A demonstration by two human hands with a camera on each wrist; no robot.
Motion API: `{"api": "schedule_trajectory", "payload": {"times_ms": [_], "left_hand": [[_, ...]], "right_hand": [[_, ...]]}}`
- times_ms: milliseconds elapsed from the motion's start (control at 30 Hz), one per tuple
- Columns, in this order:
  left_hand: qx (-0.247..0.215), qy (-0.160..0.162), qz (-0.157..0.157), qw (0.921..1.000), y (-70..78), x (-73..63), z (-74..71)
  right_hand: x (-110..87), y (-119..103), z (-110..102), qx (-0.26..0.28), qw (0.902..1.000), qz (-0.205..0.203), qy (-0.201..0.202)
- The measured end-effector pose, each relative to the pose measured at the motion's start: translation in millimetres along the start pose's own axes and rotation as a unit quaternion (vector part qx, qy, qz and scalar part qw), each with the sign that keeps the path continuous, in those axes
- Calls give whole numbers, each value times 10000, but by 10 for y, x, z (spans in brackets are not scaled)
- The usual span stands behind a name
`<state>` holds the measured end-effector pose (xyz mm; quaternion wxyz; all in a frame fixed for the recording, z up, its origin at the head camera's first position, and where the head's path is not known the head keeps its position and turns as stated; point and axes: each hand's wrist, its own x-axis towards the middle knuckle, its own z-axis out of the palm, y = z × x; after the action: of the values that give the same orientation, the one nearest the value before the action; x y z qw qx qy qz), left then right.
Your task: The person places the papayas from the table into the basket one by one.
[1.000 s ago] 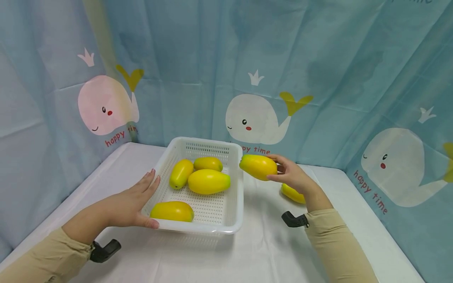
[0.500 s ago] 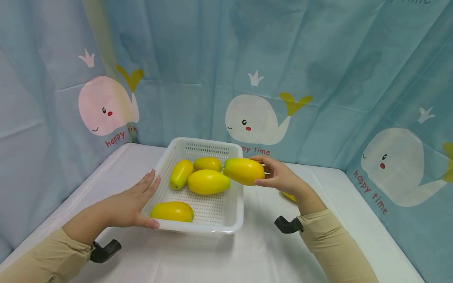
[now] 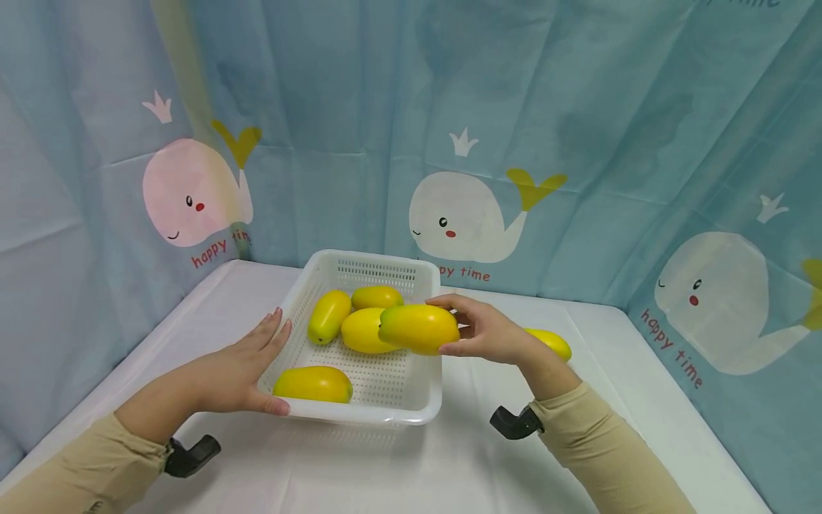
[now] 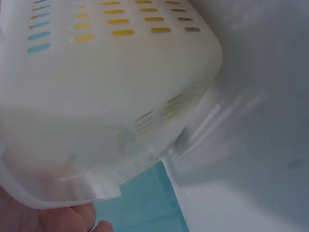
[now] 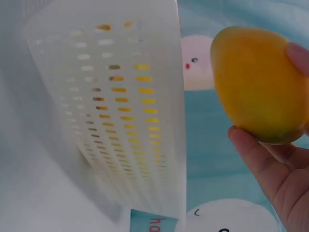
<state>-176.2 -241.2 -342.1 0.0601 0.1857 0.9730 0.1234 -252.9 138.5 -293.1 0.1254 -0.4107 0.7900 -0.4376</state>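
Note:
In the head view my right hand [image 3: 491, 334] grips a yellow papaya [image 3: 419, 328] with a greenish tip by its right end. The papaya is over the right side of a white perforated plastic basket [image 3: 359, 412]. In the right wrist view, fingers and thumb hold the papaya [image 5: 260, 87] beyond the basket's side wall [image 5: 166, 96]. My left hand [image 3: 231, 375] rests spread at the basket's front left corner, fingers along the left rim and thumb at the front. Inside lie several papayas, one near the front [image 3: 312, 384]; the held papaya partly hides the middle one.
Another yellow papaya [image 3: 551, 343] lies on the white-covered table [image 3: 475, 457] behind my right wrist, partly hidden by it. A light blue curtain [image 3: 359, 143] printed with whales surrounds the back and sides. Black camera mounts [image 3: 516, 422] stick out at both wrists.
My right hand has carried the papaya leftward and slightly down, from beside the basket to over its right part. The left hand and basket have stayed put.

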Motion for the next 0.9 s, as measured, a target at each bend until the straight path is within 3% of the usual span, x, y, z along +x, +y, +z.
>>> {"api": "schedule_trajectory", "payload": {"times_ms": [267, 900], "left_hand": [[-10, -24, -12, 10000, 2, -2, -9], [-29, -45, -4, 10000, 20, -10, -20]], "right_hand": [[-12, -209, 73, 35, 9998, 8, -199], [28, -260, 181, 141, 9989, -14, -439]]}}
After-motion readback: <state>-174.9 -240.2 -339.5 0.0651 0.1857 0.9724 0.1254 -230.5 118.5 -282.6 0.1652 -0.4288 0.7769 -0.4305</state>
